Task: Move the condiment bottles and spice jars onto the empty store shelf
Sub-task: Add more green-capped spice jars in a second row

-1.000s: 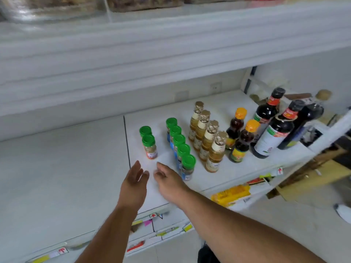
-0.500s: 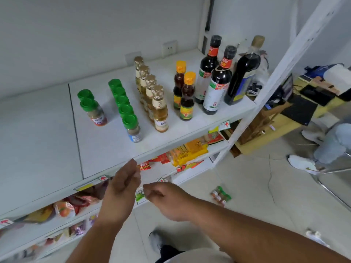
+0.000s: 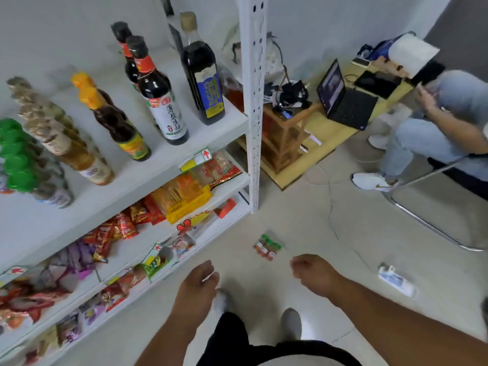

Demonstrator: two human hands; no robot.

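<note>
A small pack of spice jars (image 3: pixel 267 246) with green caps lies on the floor just beyond my hands. My left hand (image 3: pixel 196 286) and my right hand (image 3: pixel 313 273) hang over the floor with loosely curled fingers and hold nothing. On the white shelf (image 3: pixel 148 178) at the left stand green-capped spice jars (image 3: pixel 19 165), a row of amber oil bottles (image 3: pixel 66 146), orange-capped sauce bottles (image 3: pixel 116 122), two dark soy bottles (image 3: pixel 158 99) and a tall dark bottle (image 3: pixel 203 75).
Snack packets (image 3: pixel 182 196) fill the lower shelves. A white shelf post (image 3: pixel 253 101) stands at the shelf's right end. A person sits on a chair (image 3: pixel 435 128) at the right by a laptop (image 3: pixel 340 99). A small packet (image 3: pixel 396 280) lies on the floor.
My view has swung down and to the right, from the shelf to the floor. Both hands have dropped away from the shelf edge and now hang over the floor near the spice pack.
</note>
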